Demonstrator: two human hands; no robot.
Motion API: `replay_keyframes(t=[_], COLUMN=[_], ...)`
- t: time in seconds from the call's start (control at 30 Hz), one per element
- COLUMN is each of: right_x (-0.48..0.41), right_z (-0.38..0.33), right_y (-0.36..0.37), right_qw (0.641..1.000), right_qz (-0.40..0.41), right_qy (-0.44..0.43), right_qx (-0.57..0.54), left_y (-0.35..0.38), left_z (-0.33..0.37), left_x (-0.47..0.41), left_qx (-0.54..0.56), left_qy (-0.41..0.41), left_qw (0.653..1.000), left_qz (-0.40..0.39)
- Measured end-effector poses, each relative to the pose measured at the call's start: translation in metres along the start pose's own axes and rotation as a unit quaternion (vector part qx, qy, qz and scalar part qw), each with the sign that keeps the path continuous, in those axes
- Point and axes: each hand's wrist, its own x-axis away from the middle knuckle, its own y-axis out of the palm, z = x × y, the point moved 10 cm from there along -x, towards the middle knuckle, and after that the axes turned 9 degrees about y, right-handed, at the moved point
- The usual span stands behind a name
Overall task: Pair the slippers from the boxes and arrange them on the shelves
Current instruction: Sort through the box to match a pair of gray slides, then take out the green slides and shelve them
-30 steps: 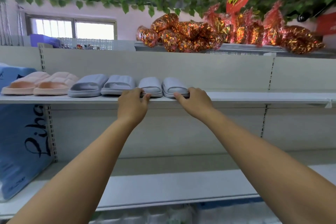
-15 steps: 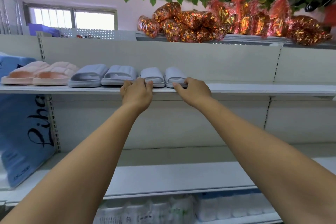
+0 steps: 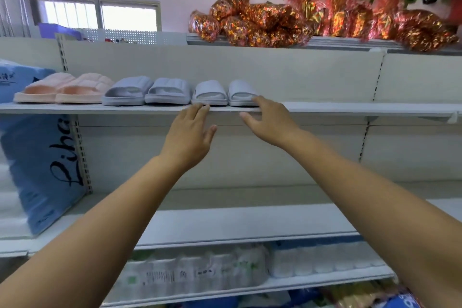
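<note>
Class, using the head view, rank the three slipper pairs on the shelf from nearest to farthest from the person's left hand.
1. The pale grey pair, rightmost in the row, just above the fingertips of the left hand.
2. The blue-grey pair, in the middle of the row.
3. The pink pair, at the far left end.

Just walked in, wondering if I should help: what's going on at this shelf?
A person is arranging slippers on the shelf. Three pairs stand side by side: a pink pair, a blue-grey pair and a pale grey pair. Both hands are open at the shelf's front edge by that last pair; the left hand holds nothing, and the right hand is at the rightmost slipper.
</note>
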Motion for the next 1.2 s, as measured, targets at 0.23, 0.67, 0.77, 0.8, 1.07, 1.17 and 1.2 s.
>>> replay_keyframes(t=[0.23,0.67,0.77,0.8,1.07,1.17,1.2], right_x=[0.129,0.366,0.429,0.449,0.596,0.624,0.628], right_z=[0.018,0.165,0.204,0.217,0.315,0.353,0.362], right_y=[0.032,0.18,0.21,0.221,0.278,0.28,0.282], right_qw=[0.994,0.965,0.942,0.931,0.81,0.776,0.77], right_qz=[0.004,-0.246,-0.307,-0.329,-0.474,-0.444,-0.433], right_qy=[-0.09,0.069,0.124,0.144,0.339,0.447,0.468], right_qx=[0.055,0.052,0.054,0.058,0.063,0.033,0.026], left_y=[0.02,0.183,0.208,0.215,0.248,0.263,0.268], left_z=[0.035,0.093,0.115,0.122,0.174,0.197,0.204], left_x=[0.1,0.361,0.421,0.439,0.568,0.603,0.61], left_qx=[0.012,0.119,0.129,0.131,0.129,0.134,0.138], left_qy=[0.032,-0.112,-0.148,-0.156,-0.198,-0.221,-0.23], left_qw=[0.999,0.948,0.922,0.914,0.82,0.768,0.754], left_qz=[-0.013,-0.274,-0.333,-0.351,-0.521,-0.586,-0.6])
